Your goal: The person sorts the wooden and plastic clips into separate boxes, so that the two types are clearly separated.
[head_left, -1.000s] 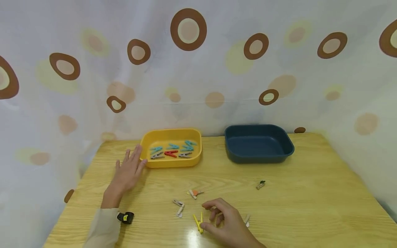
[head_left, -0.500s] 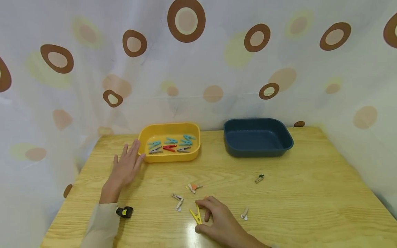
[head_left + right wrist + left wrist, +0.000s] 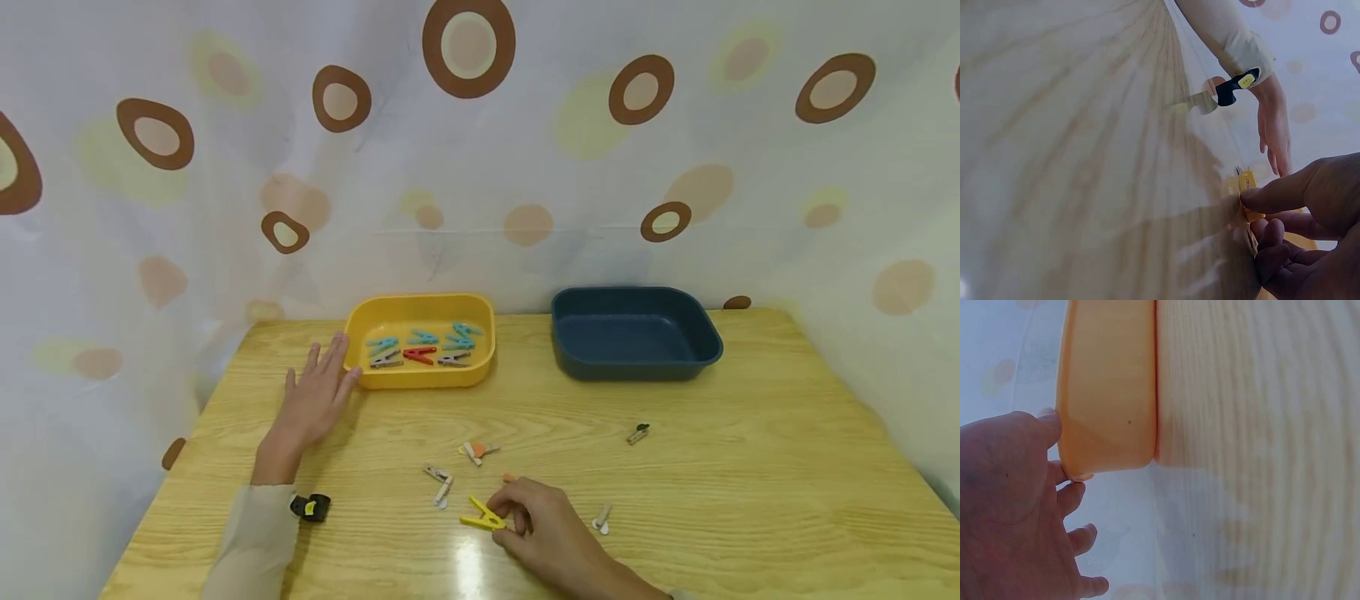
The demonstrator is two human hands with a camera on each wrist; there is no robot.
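Observation:
In the head view, my right hand (image 3: 551,533) pinches one end of a yellow clothespin (image 3: 483,517) between thumb and fingers, just at the tabletop. The right wrist view shows the thumb pressed against this clothespin (image 3: 1249,190). My left hand (image 3: 311,404), its fingers straight and spread, touches the left side of a yellow tray (image 3: 420,379). The left wrist view has the thumb and a finger at the rim of the tray (image 3: 1110,381). Several blue clothespins (image 3: 422,337), a red clothespin (image 3: 418,356) and two grey clothespins (image 3: 453,359) lie inside the tray.
A dark blue tray (image 3: 637,369) stands at the back right. Small wooden clothespins lie scattered on the table (image 3: 750,467): one with a green piece (image 3: 637,433), one with a white piece (image 3: 602,518), a pair (image 3: 441,483) and others near an orange disc (image 3: 478,450).
My right hand has closed on the yellow clothespin, which has turned so that its open end points left. The left hand stays at the yellow tray. The head view has shifted slightly.

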